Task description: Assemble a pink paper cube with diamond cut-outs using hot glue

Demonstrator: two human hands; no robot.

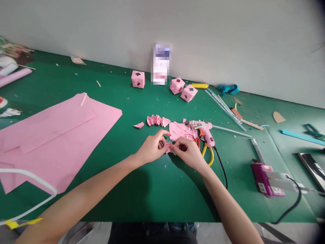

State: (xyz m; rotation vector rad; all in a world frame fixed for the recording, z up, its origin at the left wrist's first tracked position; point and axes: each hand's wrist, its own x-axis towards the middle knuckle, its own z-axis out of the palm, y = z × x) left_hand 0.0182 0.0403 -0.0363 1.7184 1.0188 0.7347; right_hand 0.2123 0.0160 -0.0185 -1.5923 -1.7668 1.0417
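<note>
Between my two hands is a small piece of pink paper (169, 147), pinched at its left side by my left hand (153, 146) and at its right by my right hand (189, 151). Fingers cover much of it. Just beyond lie a stack of pink paper pieces (179, 131) and a pink hot glue gun (208, 135) resting on its side. Yellow and orange scissor handles (210, 156) stick out from under the gun. A row of folded pink pieces (157, 120) sits behind my left hand, with one loose piece (138, 125) at its left end.
Large pink paper sheets (68, 145) cover the left of the green table (142, 203). Pink paper cubes (138, 80) and a blurred upright phone-like panel (161, 64) stand by the wall. Clear glue sticks (225, 110) lie right; a purple power strip (267, 179) is nearer.
</note>
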